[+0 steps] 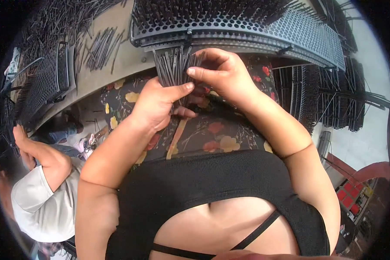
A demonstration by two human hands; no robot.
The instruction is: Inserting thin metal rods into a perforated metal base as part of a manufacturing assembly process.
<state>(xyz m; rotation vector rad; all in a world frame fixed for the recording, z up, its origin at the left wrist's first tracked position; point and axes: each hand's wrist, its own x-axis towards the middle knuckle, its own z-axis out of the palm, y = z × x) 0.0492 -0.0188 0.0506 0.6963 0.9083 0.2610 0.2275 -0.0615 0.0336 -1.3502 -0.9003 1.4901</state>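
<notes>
Pressed around the bundle of thin dark rods (171, 69), your left hand (154, 102) would do best with firm, even pressure so they lie parallel, your right hand (225, 73) touching their edge, whether pinching I cannot tell, above the flowered cloth (216, 128), near the perforated metal rack (299, 39).

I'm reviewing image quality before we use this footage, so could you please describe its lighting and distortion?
Head view: the fisheye lens appears to bow the perforated metal rack, and the corners are black; same head view: the left hand and right hand are brightly lit against the dark rods between them; there too, the pale floor at right looks rather washed out.
</notes>
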